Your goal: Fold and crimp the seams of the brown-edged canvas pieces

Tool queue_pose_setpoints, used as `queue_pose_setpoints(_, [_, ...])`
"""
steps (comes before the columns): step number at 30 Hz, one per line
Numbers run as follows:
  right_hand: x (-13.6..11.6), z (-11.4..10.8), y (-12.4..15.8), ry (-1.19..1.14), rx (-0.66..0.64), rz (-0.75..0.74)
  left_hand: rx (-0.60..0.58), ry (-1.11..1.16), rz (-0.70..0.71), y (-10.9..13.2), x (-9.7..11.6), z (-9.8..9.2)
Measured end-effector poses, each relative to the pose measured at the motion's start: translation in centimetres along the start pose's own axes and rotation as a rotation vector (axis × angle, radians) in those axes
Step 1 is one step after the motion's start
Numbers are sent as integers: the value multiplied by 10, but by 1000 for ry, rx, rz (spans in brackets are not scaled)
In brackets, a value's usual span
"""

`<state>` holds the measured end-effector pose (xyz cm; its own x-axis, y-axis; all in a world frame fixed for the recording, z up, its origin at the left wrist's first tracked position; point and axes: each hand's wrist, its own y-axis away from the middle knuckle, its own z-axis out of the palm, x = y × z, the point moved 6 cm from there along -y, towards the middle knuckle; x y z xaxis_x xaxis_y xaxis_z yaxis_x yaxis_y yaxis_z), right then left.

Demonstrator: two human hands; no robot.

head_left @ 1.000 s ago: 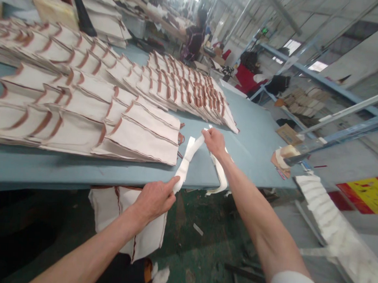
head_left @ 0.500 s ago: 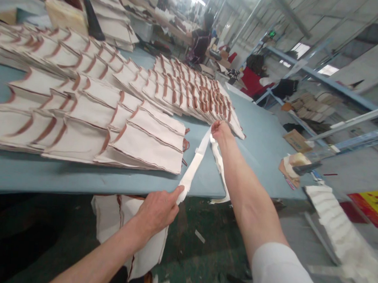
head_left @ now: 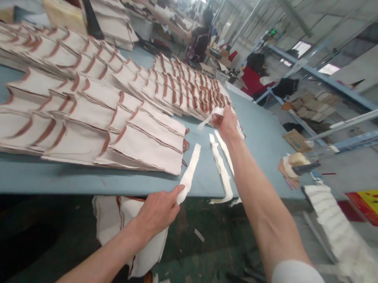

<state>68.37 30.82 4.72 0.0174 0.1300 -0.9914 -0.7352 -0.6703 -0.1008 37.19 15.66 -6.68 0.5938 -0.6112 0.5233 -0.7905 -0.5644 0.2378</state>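
Note:
My left hand (head_left: 159, 210) pinches the near end of a white fabric strip (head_left: 190, 169) that lies flat on the blue table (head_left: 256, 141), its end hanging over the front edge. My right hand (head_left: 227, 122) is farther out and raised a little, closed on another white strip (head_left: 211, 115) whose loose end droops to the left. Two more white strips (head_left: 221, 171) lie side by side on the table under my right forearm. Fanned rows of cream fabric pieces with brown trim (head_left: 144, 138) lie just left of both hands.
More overlapped cream and brown pieces (head_left: 192, 90) cover the table's far part. Cream fabric (head_left: 113, 222) hangs below the front edge. A stack of white padded pieces (head_left: 328, 214) sits at the right. A person (head_left: 198, 39) works at a far table. Blue metal racks (head_left: 323, 81) stand right.
My right hand let go of the far end of the strip, which now lies flat, and moved farther out and up, taking hold of another strip. My left hand stayed put.

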Motion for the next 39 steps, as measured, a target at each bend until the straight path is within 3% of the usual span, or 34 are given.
queue_pose_setpoints(6, [-44,22,102,75,-244,28,60,178,17,13,-10,-7])
queue_pose_setpoints(11, [-73,55,198,114,-508,-5,130,400,52,49,-19,-14])
queue_pose_setpoints(17, [-89,100,296,-71,-595,52,215,733,84,95,-25,-16])
queue_pose_setpoints(21, [-91,115,347,-157,-557,63,224,1022,123,116,-26,-21])
queue_pose_setpoints(27, [-66,96,389,-61,-379,-3,333,1344,75,156,-43,-39])
queue_pose_setpoints(31, [-33,73,410,58,-217,-19,602,1478,-55,190,-79,-44])
queue_pose_setpoints(35, [12,60,434,174,-178,102,849,1361,-184,221,-108,-49])
queue_pose_setpoints(39, [59,62,455,196,-233,221,889,1158,-197,241,-120,-57])
